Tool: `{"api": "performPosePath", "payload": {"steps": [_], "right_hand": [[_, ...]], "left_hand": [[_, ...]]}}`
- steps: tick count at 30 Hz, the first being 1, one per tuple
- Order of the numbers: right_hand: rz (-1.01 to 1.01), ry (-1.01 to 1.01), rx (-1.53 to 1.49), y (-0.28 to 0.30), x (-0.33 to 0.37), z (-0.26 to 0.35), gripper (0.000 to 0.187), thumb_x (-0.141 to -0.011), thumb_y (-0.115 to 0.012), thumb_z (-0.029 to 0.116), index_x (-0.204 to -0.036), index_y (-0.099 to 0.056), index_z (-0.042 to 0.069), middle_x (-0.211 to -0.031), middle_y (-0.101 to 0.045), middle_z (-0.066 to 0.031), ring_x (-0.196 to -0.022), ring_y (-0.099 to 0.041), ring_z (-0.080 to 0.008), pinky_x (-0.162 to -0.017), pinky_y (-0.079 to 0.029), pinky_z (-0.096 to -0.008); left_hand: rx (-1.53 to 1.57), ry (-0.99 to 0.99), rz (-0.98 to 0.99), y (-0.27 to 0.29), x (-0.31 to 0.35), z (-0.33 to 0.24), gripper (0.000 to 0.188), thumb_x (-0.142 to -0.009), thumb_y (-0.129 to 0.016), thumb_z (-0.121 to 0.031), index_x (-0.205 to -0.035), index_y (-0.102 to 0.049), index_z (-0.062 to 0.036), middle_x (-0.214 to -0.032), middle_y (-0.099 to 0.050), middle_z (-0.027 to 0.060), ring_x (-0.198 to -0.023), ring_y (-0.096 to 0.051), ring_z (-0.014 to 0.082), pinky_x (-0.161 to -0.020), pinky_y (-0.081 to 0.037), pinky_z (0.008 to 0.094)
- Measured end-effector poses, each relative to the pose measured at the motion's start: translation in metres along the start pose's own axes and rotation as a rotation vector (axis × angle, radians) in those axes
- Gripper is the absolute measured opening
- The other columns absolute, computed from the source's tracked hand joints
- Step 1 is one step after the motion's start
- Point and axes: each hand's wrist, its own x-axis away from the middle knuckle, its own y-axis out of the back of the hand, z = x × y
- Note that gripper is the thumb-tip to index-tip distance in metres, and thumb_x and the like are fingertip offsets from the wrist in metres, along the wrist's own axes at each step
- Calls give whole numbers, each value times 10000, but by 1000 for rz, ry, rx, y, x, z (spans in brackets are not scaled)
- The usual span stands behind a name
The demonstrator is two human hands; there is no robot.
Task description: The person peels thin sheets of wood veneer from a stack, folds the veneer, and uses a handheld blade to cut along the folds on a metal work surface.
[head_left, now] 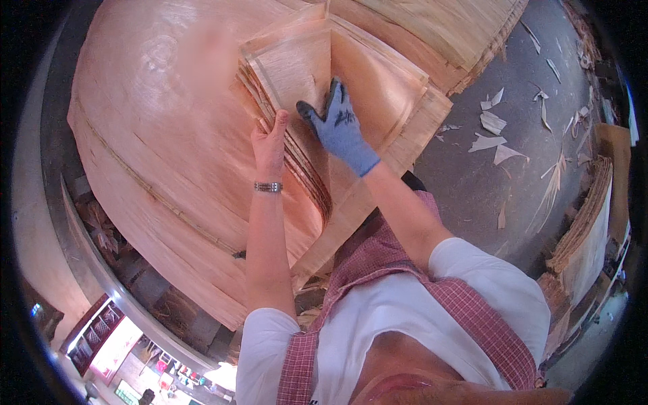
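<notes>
A folded bundle of thin wood veneer sheets (293,74) stands bent in front of me, its layered edges bunched together. My left hand (270,142), bare and with a metal band (268,187) at the wrist, grips those edges from the left. Its thumb points up along them; some fingers are hidden by the sheets. My right hand (344,135) wears a blue glove with black fingertips. It rests against the bundle's right part, thumb and fingers apart. Beneath the bundle spreads a wide pinkish veneer sheet (148,115) with a long crack on its left side.
More veneer sheets (449,30) are layered at the upper right. Pale torn scraps (493,121) litter the dark floor (472,196) on the right. A tall veneer stack (584,223) stands at the far right. Wood debris (101,233) lies below the sheet's left edge.
</notes>
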Motion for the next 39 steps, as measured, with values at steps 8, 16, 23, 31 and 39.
{"api": "performPosePath", "payload": {"steps": [8, 16, 23, 31, 39], "right_hand": [[287, -240, -394, 6, -9, -26, 745, -906, -568, 474, -1374, -342, -60, -1247, -526, -311, -1128, -535, -451, -977, -419, -461], [184, 610, -302, 56, 37, 19, 622, -853, -663, 233, -1350, -413, -43, -1319, -490, -254, -1189, -493, -417, -1008, -392, -481], [267, -143, -184, -8, -10, -11, 861, -874, -559, 561, -1380, -328, -96, -1388, -395, -307, -1238, -452, -439, -1030, -379, -449], [-7, -61, -264, 21, 2, -21, 724, -870, -631, 437, -1343, -392, -56, -1284, -502, -283, -1139, -524, -438, -980, -416, -448], [28, 296, -124, 20, 18, 14, 796, -864, -658, 379, -1394, -298, -94, -1390, -396, -300, -1290, -383, -452, -1090, -301, -472]], "left_hand": [[8, -37, -2, -16, 6, -15, 217, -868, -723, -187, -1024, -651, -55, -907, -635, -43, -790, -544, 50, -697, -450, 214], [10, 125, -32, -2, 3, -4, 184, -864, -730, -213, -946, -638, -77, -824, -588, -57, -707, -508, 51, -620, -422, 216], [-6, 0, -36, -5, 3, -8, 248, -858, -734, -206, -1038, -651, -57, -929, -632, -33, -817, -547, 60, -731, -456, 220], [-5, -22, -3, -17, 10, -21, 212, -868, -721, -165, -1038, -656, -56, -932, -641, -32, -820, -558, 59, -732, -465, 219], [-6, 39, -9, 1, -1, -1, 256, -873, -718, -203, -1066, -644, -52, -960, -639, -29, -858, -554, 61, -759, -456, 221]]}}
